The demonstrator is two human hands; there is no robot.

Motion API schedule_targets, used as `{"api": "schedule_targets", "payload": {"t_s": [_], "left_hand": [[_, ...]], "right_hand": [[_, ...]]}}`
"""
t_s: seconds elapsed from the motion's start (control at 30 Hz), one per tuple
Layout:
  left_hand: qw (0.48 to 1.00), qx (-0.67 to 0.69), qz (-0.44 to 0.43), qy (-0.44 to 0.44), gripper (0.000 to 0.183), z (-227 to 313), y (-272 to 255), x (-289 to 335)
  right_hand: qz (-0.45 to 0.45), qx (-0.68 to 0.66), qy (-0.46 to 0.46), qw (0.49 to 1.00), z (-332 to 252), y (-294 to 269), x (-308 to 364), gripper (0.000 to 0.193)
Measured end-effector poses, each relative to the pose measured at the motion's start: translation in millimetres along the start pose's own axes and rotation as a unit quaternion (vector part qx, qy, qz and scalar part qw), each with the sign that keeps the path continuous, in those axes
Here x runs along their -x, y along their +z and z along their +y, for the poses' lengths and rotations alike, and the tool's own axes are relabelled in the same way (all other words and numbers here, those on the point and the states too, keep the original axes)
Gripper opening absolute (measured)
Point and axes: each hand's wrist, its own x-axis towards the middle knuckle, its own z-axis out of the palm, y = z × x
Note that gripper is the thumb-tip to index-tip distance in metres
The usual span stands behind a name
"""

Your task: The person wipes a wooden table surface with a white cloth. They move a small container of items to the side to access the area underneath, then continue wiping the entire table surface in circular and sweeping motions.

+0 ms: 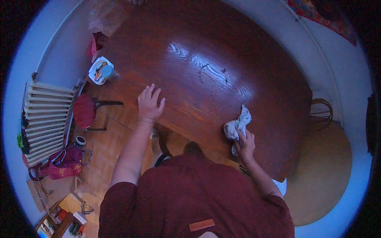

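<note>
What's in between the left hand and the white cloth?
Just a stretch of reddish-brown wooden tabletop, as the head view shows: it runs from the left hand to the white cloth in the right hand.

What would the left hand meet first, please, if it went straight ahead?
The way looks free: the left hand points across the tabletop toward its far side, though depth is unclear.

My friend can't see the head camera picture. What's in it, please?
A person's right hand has in its grip a crumpled white cloth on a brown wooden table, while the left hand is near the table's edge. A white container sits at the table's left end.
</note>
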Motion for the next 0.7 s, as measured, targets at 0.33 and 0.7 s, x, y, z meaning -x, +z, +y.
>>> {"api": "schedule_targets", "payload": {"t_s": [0.33, 0.7], "left_hand": [[0.998, 0.046, -0.04, -0.02, 0.042, -1.1, -6.4, -2.4], [0.836, 0.345, 0.189, -0.384, 0.045, -80.9, -38.8, 70.6]], "right_hand": [[-0.039, -0.031, -0.091, 0.995, -185.7, 24.8, -233.9, 0.05], [-0.006, 0.011, 0.058, 0.998, -66.6, -4.4, 0.7, 0.052]]}}
